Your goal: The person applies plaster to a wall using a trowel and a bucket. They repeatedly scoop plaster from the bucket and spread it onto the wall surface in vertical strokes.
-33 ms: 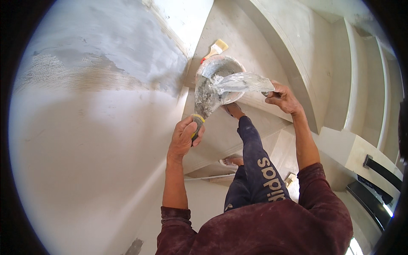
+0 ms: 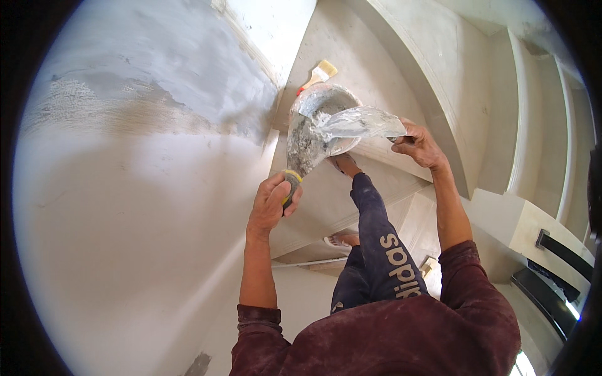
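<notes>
My left hand (image 2: 273,203) grips the yellow-and-black handle of a broad putty knife (image 2: 304,147), whose blade is coated with grey plaster and points up. My right hand (image 2: 420,144) holds a second wide blade (image 2: 360,122), also smeared with plaster, lying across the top of the first. Both blades meet above a plaster-caked round bucket (image 2: 329,100) that stands on a stair step. The wall on my left carries a fresh grey plaster patch (image 2: 194,75) close to the tools.
A paintbrush (image 2: 320,73) with a pale handle lies on the step beyond the bucket. Concrete stair steps (image 2: 476,94) curve down to the right. My leg in dark blue trousers (image 2: 376,244) stands on a step, with a sandalled foot (image 2: 343,240) lower down.
</notes>
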### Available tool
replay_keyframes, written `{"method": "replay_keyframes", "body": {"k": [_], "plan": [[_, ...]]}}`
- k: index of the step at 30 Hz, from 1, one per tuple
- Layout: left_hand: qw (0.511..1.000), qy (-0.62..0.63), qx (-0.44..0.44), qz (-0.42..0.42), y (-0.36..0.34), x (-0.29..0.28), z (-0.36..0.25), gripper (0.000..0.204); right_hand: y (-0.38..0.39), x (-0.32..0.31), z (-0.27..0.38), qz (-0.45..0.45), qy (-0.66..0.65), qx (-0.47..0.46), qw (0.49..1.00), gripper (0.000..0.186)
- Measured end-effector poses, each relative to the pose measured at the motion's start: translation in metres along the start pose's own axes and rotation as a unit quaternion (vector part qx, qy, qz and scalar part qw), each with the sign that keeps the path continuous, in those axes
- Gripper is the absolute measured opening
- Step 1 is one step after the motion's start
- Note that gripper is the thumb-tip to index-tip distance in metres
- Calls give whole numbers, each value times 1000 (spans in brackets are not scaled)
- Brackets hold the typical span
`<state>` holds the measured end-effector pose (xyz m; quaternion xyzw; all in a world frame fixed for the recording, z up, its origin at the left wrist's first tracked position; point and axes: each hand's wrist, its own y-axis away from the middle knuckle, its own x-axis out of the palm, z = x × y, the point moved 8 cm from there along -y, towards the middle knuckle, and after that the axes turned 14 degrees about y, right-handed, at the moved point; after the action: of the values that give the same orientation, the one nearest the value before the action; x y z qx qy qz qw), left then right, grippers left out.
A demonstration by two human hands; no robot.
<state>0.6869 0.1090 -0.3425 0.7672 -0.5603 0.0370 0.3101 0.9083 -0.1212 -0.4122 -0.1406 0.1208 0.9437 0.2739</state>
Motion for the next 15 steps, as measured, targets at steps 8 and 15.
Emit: {"method": "replay_keyframes", "body": {"k": [8,15], "plan": [[999,29,39,25,1,1,-18,32,-18,-15,51,-43,-8,-74,996,39],[997,65,32,12,4,-4,-16,23,-27,-13,63,-48,44,-111,992,36]]}}
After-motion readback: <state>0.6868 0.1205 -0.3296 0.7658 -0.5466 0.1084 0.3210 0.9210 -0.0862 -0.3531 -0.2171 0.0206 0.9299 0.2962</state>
